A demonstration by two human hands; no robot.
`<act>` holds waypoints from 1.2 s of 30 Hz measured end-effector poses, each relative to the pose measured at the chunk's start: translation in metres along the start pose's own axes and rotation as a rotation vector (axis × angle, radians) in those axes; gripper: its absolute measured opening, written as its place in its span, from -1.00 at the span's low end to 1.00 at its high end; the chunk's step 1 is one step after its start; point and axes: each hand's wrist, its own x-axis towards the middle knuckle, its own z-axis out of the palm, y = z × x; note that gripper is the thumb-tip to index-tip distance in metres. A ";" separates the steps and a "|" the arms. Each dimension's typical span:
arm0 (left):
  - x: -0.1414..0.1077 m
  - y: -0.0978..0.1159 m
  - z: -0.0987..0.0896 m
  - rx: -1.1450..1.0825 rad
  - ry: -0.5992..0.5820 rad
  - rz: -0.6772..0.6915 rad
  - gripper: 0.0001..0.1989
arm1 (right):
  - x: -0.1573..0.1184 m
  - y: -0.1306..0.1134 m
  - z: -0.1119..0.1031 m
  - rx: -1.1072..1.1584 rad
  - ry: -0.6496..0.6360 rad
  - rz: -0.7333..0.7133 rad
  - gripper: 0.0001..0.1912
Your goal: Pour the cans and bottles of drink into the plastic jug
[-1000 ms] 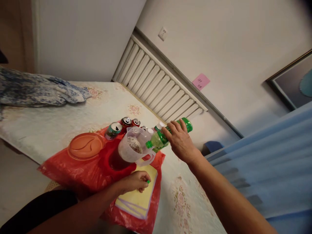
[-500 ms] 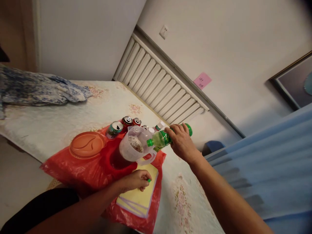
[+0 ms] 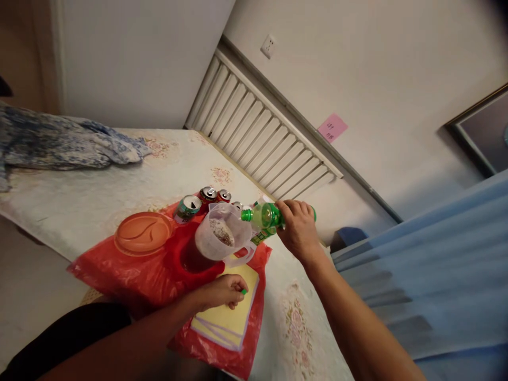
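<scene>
My right hand (image 3: 298, 228) is wrapped round a green plastic bottle (image 3: 266, 215), tipped nearly level, its open mouth over the rim of a clear plastic pitcher (image 3: 201, 244). Dark liquid with foam on top fills part of the pitcher, which tilts in view and has its handle toward me. Between the fingers of my left hand (image 3: 227, 292) is a small green bottle cap (image 3: 244, 291). That hand rests over a yellow cloth (image 3: 222, 328) with a purple edge, just below the pitcher. No stream from the bottle can be made out.
Behind the pitcher stand several drink cans, among them a teal can (image 3: 187, 208) and a dark red can (image 3: 208, 197). An orange lid (image 3: 143, 233) lies on a red plastic bag (image 3: 115, 270). A patterned cloth (image 3: 71, 143) lies at the far left, and a radiator (image 3: 257, 127) lines the wall.
My right hand has tipped the bottle further, from slanting to nearly level, raising its mouth a little above the pitcher rim. My left hand stays in place with the cap.
</scene>
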 end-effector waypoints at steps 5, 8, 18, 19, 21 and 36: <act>0.000 0.000 0.000 0.004 -0.011 0.001 -0.64 | -0.006 -0.003 0.003 0.024 -0.014 -0.029 -0.48; 0.000 -0.001 -0.001 -0.001 -0.007 -0.010 -0.63 | -0.010 -0.007 0.000 0.058 -0.018 -0.011 -0.47; 0.003 -0.008 -0.003 0.000 -0.013 -0.012 -0.60 | -0.047 -0.004 0.021 0.547 -0.093 0.211 -0.41; 0.004 -0.009 -0.004 0.007 -0.009 -0.009 -0.60 | -0.056 -0.005 0.024 0.620 -0.077 0.260 -0.40; 0.005 -0.010 -0.005 0.014 -0.006 0.014 -0.60 | -0.079 -0.011 0.029 0.731 -0.057 0.385 -0.38; 0.008 -0.005 -0.001 0.017 0.088 0.185 -0.62 | -0.232 -0.101 0.066 0.692 -0.123 0.763 -0.54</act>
